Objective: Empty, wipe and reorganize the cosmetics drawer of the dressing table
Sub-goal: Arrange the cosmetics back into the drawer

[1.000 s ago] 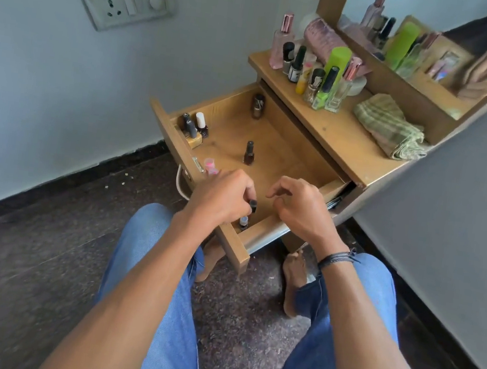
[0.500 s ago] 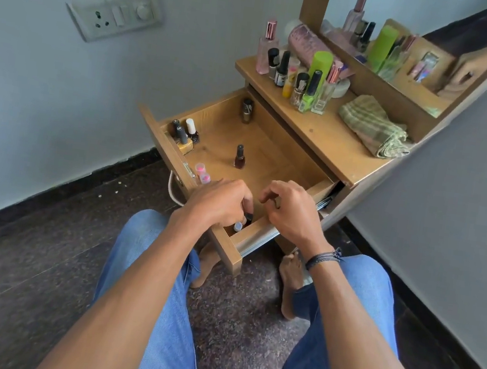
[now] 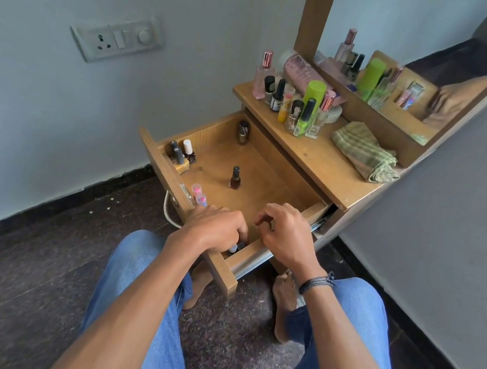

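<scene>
Hardly anything has moved in the last half-second. Both hands have stayed hunched over the near corner of the open light-wood drawer (image 3: pixel 267 181), and only the view has tipped.

The left grip (image 3: pixel 214 230) is curled tight around the small capped bottles (image 3: pixel 234 247) tucked in that corner. A pale cap and a dark one peep out below the fingers, bunched, I'd say, to come out in one go. The right grip (image 3: pixel 288 234), just beside it, has its fingers hooked inward; whether it holds anything I cannot tell.

Beyond the left grip a dark red nail-polish bottle (image 3: pixel 235 178) stands upright and alone. Close on that grip's left are two pink-capped tubes (image 3: pixel 198 195), and farther off is a cluster of three little bottles (image 3: pixel 181 153). So the emptying looks unfinished.

Well beyond the right grip, the wooden surface (image 3: pixel 317 163) carries a crowd of cosmetic bottles (image 3: pixel 297 104) and a folded green checked cloth (image 3: pixel 365 151), handy for the wipe.
</scene>
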`<state>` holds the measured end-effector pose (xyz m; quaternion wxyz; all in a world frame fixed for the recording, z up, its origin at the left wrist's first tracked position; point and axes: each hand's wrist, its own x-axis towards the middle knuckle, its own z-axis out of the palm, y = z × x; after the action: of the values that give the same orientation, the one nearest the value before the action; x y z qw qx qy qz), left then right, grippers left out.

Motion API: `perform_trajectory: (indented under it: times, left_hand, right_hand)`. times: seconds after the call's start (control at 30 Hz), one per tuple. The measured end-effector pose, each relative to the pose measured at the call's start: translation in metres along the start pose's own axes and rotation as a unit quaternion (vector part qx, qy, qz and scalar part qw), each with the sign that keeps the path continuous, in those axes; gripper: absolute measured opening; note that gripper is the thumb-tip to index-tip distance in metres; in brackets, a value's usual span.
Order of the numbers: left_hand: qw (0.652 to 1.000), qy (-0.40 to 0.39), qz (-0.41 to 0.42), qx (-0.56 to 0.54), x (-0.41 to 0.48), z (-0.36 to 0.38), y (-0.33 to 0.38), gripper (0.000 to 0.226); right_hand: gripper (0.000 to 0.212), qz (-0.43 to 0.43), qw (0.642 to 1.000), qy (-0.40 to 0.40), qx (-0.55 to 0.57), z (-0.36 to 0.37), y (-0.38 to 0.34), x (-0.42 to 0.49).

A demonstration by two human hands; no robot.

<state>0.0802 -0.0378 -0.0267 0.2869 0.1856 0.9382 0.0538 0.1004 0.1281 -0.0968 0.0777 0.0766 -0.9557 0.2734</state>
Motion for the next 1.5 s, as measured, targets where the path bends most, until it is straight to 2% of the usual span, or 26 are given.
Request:
perform_trajectory:
  times: [0.17, 0.27, 0.37, 0.43, 0.53, 0.63, 0.7, 0.9, 1.23, 1.5]
  left_hand:
    - [1.0, -0.002, -0.008, 0.004, -0.001, 0.001, 0.001, 0.062]
    - [1.0, 0.0, -0.016, 0.002, 0.002, 0.001, 0.0, 0.062]
    - [1.0, 0.003, -0.015, -0.008, 0.002, 0.001, 0.0, 0.062]
    - [1.0, 0.006, -0.014, -0.016, 0.001, 0.001, 0.0, 0.063]
    - [1.0, 0.022, -0.015, -0.015, 0.002, 0.001, -0.001, 0.063]
    - [0.999, 0.038, -0.016, -0.007, 0.004, 0.003, -0.001, 0.056]
    - [0.999, 0.042, -0.016, -0.005, 0.005, 0.004, -0.001, 0.053]
    - [1.0, 0.012, -0.016, 0.021, 0.009, 0.004, 0.001, 0.053]
    - [1.0, 0.01, -0.008, 0.026, 0.012, 0.008, 0.0, 0.051]
    - [0.993, 0.1, -0.013, -0.061, 0.017, 0.016, -0.007, 0.044]
  right_hand:
    - [0.022, -0.002, 0.997, 0.033, 0.065, -0.009, -0.002, 0.001]
    - [0.022, 0.007, 0.976, 0.162, 0.143, -0.035, -0.007, 0.012]
    - [0.02, 0.048, 0.924, 0.319, 0.204, -0.069, -0.008, 0.045]
    - [0.025, 0.117, 0.885, 0.369, 0.258, -0.088, 0.001, 0.076]
    - [0.046, 0.198, 0.868, 0.317, 0.327, -0.101, 0.02, 0.109]
    - [0.057, 0.211, 0.896, 0.233, 0.314, -0.095, 0.029, 0.117]
    - [0.059, 0.202, 0.914, 0.213, 0.281, -0.09, 0.032, 0.116]
    - [0.059, 0.191, 0.918, 0.209, 0.277, -0.09, 0.039, 0.121]
    - [0.039, 0.175, 0.923, 0.219, 0.265, -0.086, 0.046, 0.125]
    - [0.034, 0.193, 0.916, 0.25, 0.247, -0.084, 0.045, 0.122]
